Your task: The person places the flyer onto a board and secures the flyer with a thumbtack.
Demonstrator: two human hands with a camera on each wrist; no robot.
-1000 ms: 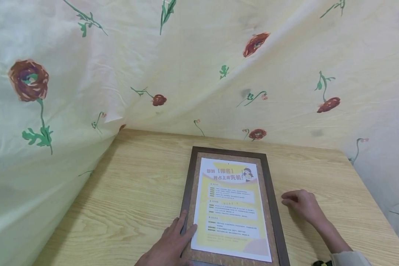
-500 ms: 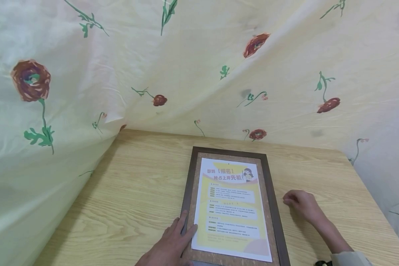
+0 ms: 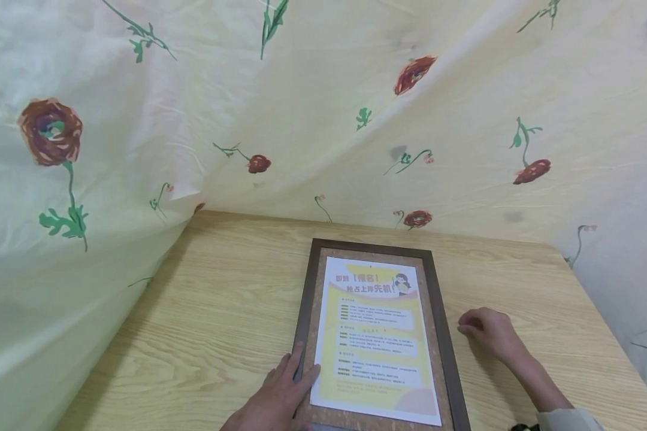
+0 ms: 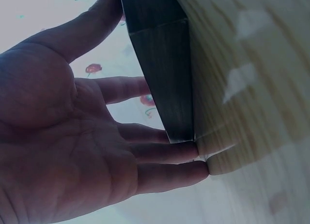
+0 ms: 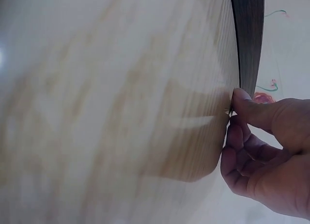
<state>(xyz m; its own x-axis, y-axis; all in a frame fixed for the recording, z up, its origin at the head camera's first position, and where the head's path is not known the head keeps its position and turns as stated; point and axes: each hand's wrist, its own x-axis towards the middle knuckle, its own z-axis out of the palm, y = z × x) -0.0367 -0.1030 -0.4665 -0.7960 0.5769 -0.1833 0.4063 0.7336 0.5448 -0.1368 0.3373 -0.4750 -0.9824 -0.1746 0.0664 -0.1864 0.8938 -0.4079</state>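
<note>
The wood-grain tabletop [image 3: 232,287] looks glossy, the paper poster [image 3: 374,341] smooth.

Dk-brown framed corkboard [image 3: 445,335] lies flat, face up, btwn L fingers [image 3: 298,350] (touching its left side) & R fingers [image 3: 475,316] (just beside its right). Yellow/wht poster [image 3: 374,341], printed txt, cartoon fig up top, dk dot top ctr, on cork; L thumb [image 3: 310,375] at its edge.

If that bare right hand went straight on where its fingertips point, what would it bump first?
Probably the right side of the dark brown rectangular frame; the right hand points at it across the pale wood-grain tabletop, though its height is unclear.
</note>
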